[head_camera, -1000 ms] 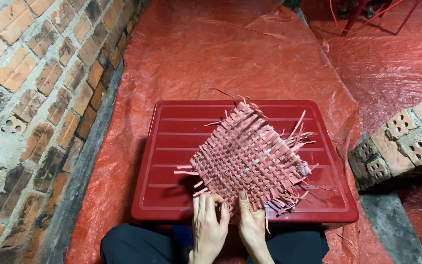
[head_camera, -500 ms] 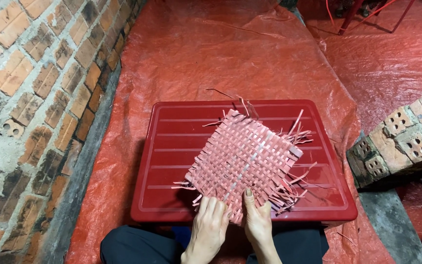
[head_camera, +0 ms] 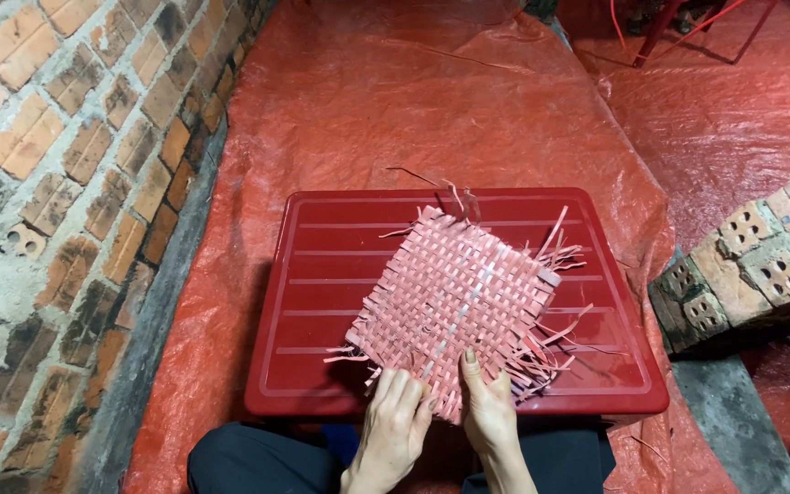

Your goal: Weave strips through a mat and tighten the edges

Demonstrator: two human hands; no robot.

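A square mat woven from thin pink strips (head_camera: 454, 297) lies tilted like a diamond on a red plastic lid (head_camera: 322, 284), loose strip ends sticking out on all sides. My left hand (head_camera: 393, 423) rests its fingers on the mat's near corner. My right hand (head_camera: 488, 407) presses on the near edge just beside it, thumb on the weave. Both hands touch the mat's lowest part, close together.
The red lid sits on a red tarp (head_camera: 395, 101) covering the ground. A brick wall (head_camera: 66, 183) runs along the left. Stacked perforated bricks (head_camera: 752, 256) stand at the right. Red metal legs (head_camera: 678, 27) show at the top right. My dark trousers (head_camera: 249, 462) are below.
The mat has turned a little and shifted slightly left on the lid. Both hands have stayed at its near corner, working along the edge.
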